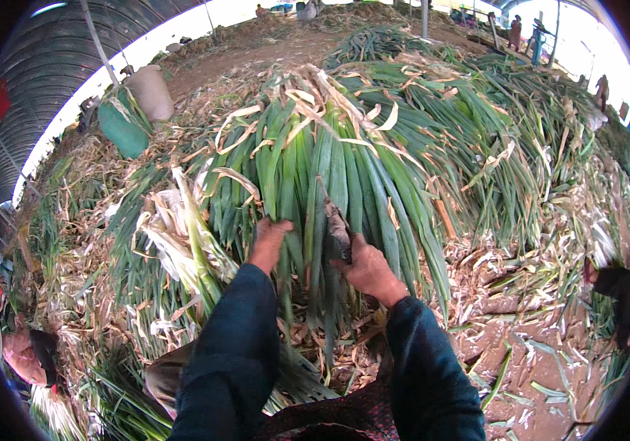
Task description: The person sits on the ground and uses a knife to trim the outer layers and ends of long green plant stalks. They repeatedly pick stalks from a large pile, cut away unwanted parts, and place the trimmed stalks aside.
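A broad heap of green onion leaves [320, 160], with dry tan strips on top, fans down in front of me. My right hand [370, 270] is closed on the handle of a knife [338, 226] with a dirty, dark blade that points up and away over the leaves. To its left, my left hand [272, 240] is curled at the lower part of the green leaves, and some leaves seem to pass through its fingers. Pale stalks with dry, whitish skins [182, 237] lie left of my left forearm.
More leaf heaps [458, 127] spread behind and to the right. Leaf scraps litter the soil [530, 342] at the lower right. A green sack [123, 129] and a pale sack [150, 92] stand at the upper left. Parts of other people show at both side edges; several stand far off.
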A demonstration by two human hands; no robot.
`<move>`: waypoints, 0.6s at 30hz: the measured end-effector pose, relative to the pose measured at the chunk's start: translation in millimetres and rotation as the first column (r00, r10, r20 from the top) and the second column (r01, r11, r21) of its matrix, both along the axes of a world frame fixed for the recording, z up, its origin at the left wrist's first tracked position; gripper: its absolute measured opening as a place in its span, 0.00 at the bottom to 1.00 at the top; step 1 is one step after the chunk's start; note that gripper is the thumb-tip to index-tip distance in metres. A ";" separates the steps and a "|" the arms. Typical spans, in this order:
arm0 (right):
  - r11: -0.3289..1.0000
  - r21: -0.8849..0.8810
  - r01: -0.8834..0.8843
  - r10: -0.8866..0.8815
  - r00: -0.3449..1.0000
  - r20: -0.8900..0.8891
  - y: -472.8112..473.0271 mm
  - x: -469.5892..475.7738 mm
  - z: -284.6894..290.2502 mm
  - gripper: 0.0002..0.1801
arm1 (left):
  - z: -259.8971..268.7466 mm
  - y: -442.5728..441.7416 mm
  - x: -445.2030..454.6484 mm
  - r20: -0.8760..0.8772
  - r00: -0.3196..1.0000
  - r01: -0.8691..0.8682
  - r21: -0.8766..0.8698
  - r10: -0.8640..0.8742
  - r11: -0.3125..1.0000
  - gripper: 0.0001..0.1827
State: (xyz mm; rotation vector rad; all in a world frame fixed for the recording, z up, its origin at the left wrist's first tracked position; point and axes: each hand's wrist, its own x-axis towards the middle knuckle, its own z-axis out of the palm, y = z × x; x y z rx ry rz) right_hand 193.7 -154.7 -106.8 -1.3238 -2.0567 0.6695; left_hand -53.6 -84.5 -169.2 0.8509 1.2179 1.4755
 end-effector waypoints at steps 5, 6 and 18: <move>0.998 -0.057 0.017 -0.018 0.999 -0.026 4.0 1.2 2.2 0.32 | 66.7 -105.5 -86.6 -0.199 0.974 0.108 -0.001 -0.106 0.994 0.18; 0.999 -0.032 0.004 -0.005 0.999 -0.054 0.8 -1.3 3.6 0.32 | 68.0 -139.6 -100.2 -0.357 0.932 0.036 -0.082 -0.063 0.996 0.19; 0.945 -0.040 -0.324 0.317 0.882 0.348 -51.7 -69.4 -25.6 0.40 | -124.5 -374.8 -172.8 -0.913 0.388 -0.278 -0.249 -0.128 0.928 0.32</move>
